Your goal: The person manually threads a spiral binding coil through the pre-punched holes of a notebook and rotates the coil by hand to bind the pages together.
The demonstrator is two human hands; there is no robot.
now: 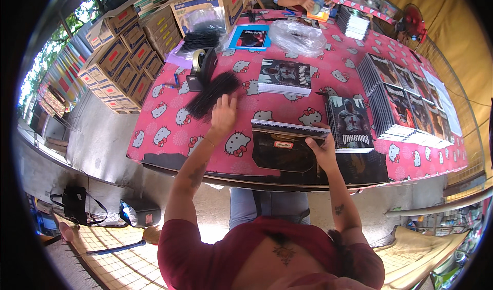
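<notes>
Pink tbl [169, 136]: dark-cover notebk stack [287, 136], unbound.

The counter [169, 136] has a pink cartoon-cat cover; notebook stacks [405, 105] lie right of the tape dispenser [201, 64], black binding combs [210, 95] just beside it.

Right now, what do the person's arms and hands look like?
Both arms are bare, with short dark red sleeves at the shoulders. The left forearm has a dark tattoo, and the right forearm has a small one. The left hand and right hand wear no gloves.
</notes>
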